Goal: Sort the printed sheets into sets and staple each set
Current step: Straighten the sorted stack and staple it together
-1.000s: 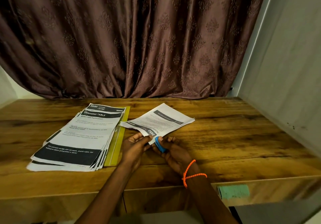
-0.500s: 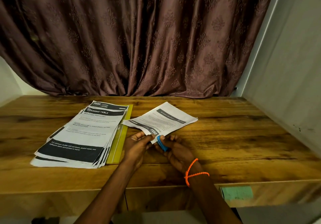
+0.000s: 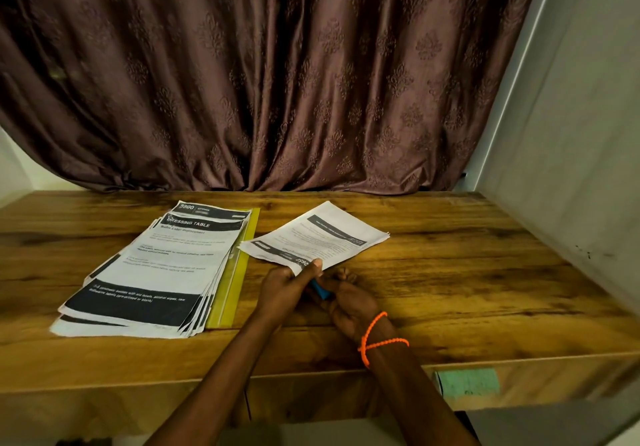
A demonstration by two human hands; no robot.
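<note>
Printed white paper sheets with black header bands [image 3: 313,239], a thin set lying on the brown wooden table [image 3: 467,272], pinched at its near corner by the left hand [image 3: 282,289]. Right hand [image 3: 349,302] curled round a small blue stapler [image 3: 320,289]. Larger fanned stack of printed sheets [image 3: 156,272] lies left, atop a yellow plastic folder [image 3: 235,283].

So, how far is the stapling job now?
One small set is sorted out; the left hand pinches its corner while the right hand holds the blue stapler beside it. The big pile on the yellow folder remains unsorted.
</note>
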